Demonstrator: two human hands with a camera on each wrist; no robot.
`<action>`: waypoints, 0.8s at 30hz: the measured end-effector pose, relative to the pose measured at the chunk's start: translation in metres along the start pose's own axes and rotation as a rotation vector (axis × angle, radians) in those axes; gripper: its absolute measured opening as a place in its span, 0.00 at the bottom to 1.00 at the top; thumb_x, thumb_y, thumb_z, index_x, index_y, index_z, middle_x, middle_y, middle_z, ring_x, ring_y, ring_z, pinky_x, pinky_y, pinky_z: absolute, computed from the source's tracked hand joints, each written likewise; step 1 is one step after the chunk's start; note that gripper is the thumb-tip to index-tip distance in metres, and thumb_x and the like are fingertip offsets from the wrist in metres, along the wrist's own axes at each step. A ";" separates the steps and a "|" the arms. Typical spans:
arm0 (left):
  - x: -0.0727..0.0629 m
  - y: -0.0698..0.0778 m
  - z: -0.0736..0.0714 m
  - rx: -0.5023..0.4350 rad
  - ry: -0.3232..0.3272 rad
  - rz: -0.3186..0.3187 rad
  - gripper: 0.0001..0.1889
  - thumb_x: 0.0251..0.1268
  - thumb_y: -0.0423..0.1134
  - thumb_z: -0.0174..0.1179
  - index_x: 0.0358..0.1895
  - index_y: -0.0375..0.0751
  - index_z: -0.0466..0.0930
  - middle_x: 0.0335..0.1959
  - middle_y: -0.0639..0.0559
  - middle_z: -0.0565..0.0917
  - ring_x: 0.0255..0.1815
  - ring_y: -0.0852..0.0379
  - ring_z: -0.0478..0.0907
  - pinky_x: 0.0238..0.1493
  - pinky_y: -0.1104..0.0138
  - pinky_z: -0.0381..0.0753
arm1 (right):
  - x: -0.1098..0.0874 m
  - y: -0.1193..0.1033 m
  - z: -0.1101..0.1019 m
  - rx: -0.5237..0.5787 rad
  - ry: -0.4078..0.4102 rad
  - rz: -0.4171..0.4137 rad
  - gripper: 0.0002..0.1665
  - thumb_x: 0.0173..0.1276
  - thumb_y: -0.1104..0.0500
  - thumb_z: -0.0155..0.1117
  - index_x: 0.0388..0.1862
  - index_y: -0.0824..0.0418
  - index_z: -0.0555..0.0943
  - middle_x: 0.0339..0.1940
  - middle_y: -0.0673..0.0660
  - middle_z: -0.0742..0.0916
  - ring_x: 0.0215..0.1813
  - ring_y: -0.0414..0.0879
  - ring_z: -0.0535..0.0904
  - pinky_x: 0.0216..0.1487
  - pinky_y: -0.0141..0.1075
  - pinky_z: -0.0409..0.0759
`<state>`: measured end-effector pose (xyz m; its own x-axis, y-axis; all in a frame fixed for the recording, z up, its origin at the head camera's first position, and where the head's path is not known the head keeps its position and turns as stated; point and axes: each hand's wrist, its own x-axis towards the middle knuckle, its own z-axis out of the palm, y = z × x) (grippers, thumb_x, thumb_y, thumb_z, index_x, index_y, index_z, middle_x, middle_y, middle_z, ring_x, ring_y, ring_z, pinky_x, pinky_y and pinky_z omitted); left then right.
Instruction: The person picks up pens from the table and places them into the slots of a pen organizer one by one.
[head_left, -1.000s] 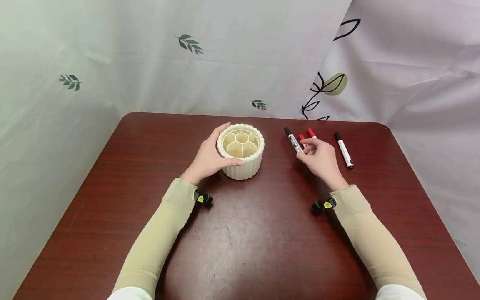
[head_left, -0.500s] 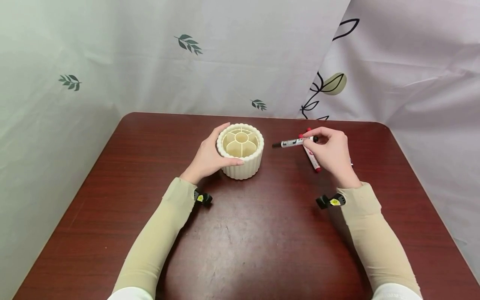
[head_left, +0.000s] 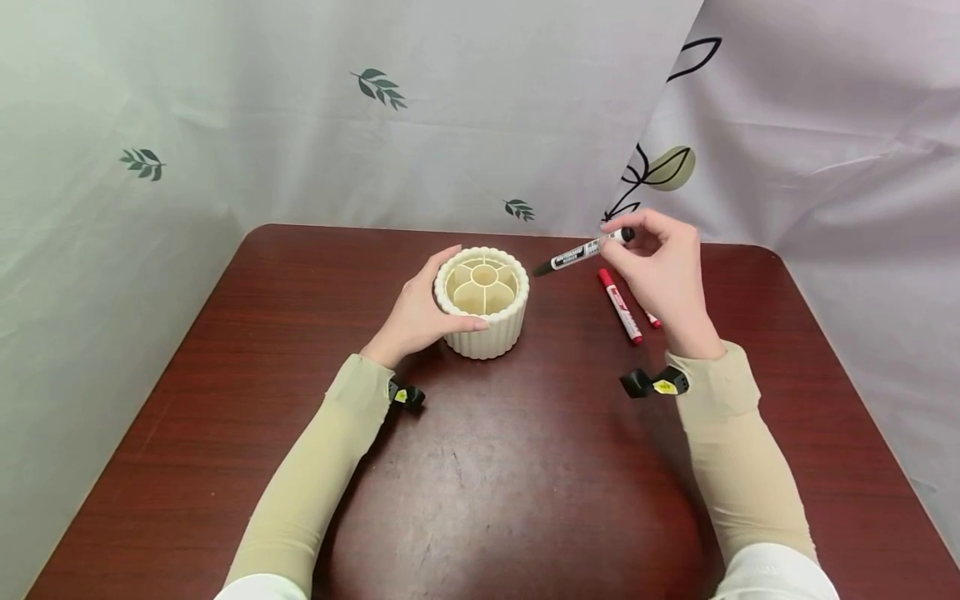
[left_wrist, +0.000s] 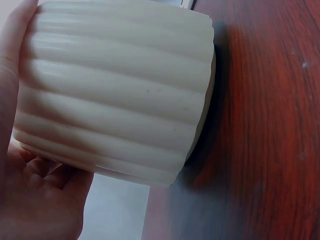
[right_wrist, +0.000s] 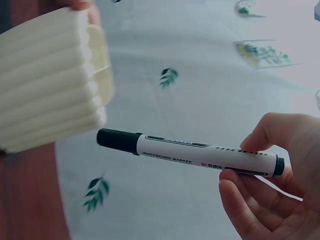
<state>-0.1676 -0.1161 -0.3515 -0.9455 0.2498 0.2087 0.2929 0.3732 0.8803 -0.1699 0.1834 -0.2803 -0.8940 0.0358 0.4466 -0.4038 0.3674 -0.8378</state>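
My left hand (head_left: 416, 312) grips a cream fluted pen holder (head_left: 487, 337), thumb along the near side of the rim and fingers round its left side. Several petal-shaped compartments surround a round one in its middle. In the left wrist view the holder's ribbed wall (left_wrist: 115, 90) fills most of the picture. My right hand (head_left: 663, 271) pinches a white whiteboard marker (head_left: 577, 254) near its rear end, raised above the table. The marker's black cap (right_wrist: 117, 141) points left and slightly down, close to the right of the holder's rim.
A red-capped marker (head_left: 621, 308) lies on the dark red wooden table (head_left: 487, 467), below the right hand. Beside it shows the end of a second red marker (head_left: 652, 319), mostly hidden by the hand. A pale leaf-print cloth (head_left: 450, 125) hangs behind the table.
My right hand has picked the black-capped whiteboard marker up off the table, turned it sideways and raised it, cap toward the holder. My left hand and the pen holder have stayed put.
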 end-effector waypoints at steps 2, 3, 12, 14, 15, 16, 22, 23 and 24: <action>0.002 -0.004 0.001 0.001 -0.001 -0.001 0.55 0.43 0.37 0.84 0.78 0.42 0.60 0.68 0.44 0.74 0.63 0.49 0.74 0.65 0.56 0.71 | 0.001 -0.015 0.002 0.022 0.002 -0.008 0.10 0.62 0.71 0.62 0.40 0.69 0.88 0.26 0.52 0.82 0.23 0.42 0.74 0.30 0.28 0.75; 0.004 -0.009 0.002 0.002 0.000 -0.001 0.56 0.43 0.37 0.84 0.78 0.42 0.60 0.68 0.44 0.74 0.63 0.49 0.74 0.65 0.56 0.71 | 0.001 -0.021 0.002 0.033 0.002 -0.015 0.10 0.62 0.71 0.62 0.39 0.69 0.88 0.26 0.52 0.82 0.23 0.42 0.74 0.30 0.28 0.75; 0.015 -0.043 0.007 0.006 0.015 0.015 0.60 0.39 0.41 0.87 0.80 0.51 0.58 0.69 0.50 0.74 0.63 0.51 0.74 0.65 0.55 0.71 | 0.010 -0.034 0.011 0.138 0.012 -0.053 0.08 0.63 0.69 0.69 0.41 0.66 0.89 0.31 0.52 0.86 0.30 0.46 0.81 0.38 0.29 0.81; 0.015 -0.043 0.007 0.007 0.017 0.020 0.61 0.38 0.43 0.87 0.79 0.53 0.59 0.69 0.51 0.74 0.63 0.51 0.74 0.64 0.55 0.71 | 0.012 -0.028 0.014 0.150 0.006 -0.055 0.09 0.63 0.69 0.71 0.43 0.67 0.88 0.32 0.53 0.86 0.32 0.46 0.81 0.38 0.29 0.81; 0.015 -0.043 0.007 0.010 0.017 0.023 0.60 0.38 0.44 0.87 0.79 0.54 0.59 0.68 0.52 0.74 0.63 0.52 0.74 0.64 0.55 0.72 | 0.013 -0.024 0.015 0.154 -0.001 -0.053 0.10 0.63 0.69 0.72 0.44 0.66 0.88 0.33 0.54 0.86 0.32 0.46 0.82 0.39 0.30 0.81; 0.015 -0.043 0.007 0.010 0.017 0.026 0.60 0.38 0.45 0.87 0.79 0.55 0.59 0.68 0.52 0.74 0.62 0.52 0.75 0.64 0.56 0.72 | 0.014 -0.020 0.017 0.154 -0.008 -0.053 0.11 0.62 0.68 0.73 0.45 0.66 0.88 0.34 0.54 0.86 0.33 0.46 0.82 0.39 0.30 0.81; 0.014 -0.044 0.006 0.006 0.023 0.043 0.58 0.38 0.49 0.87 0.78 0.56 0.61 0.66 0.57 0.75 0.61 0.56 0.75 0.63 0.58 0.72 | 0.016 -0.003 0.034 0.080 -0.120 -0.058 0.13 0.64 0.63 0.75 0.48 0.61 0.88 0.37 0.54 0.88 0.37 0.45 0.84 0.43 0.32 0.83; 0.014 -0.045 0.006 0.007 0.023 0.042 0.58 0.38 0.50 0.86 0.78 0.56 0.61 0.66 0.58 0.75 0.60 0.57 0.76 0.63 0.58 0.73 | 0.016 -0.001 0.038 0.056 -0.149 -0.062 0.13 0.64 0.62 0.75 0.48 0.61 0.88 0.37 0.54 0.88 0.37 0.45 0.84 0.43 0.33 0.83; 0.014 -0.045 0.007 0.008 0.023 0.042 0.58 0.38 0.50 0.86 0.78 0.55 0.61 0.66 0.58 0.75 0.60 0.58 0.76 0.63 0.58 0.73 | 0.016 0.001 0.042 0.033 -0.176 -0.063 0.13 0.65 0.61 0.75 0.48 0.60 0.88 0.37 0.54 0.88 0.37 0.44 0.85 0.43 0.33 0.83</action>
<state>-0.1926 -0.1236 -0.3912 -0.9353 0.2447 0.2556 0.3337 0.3701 0.8670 -0.1929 0.1458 -0.2872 -0.8856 -0.1510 0.4392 -0.4638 0.3332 -0.8209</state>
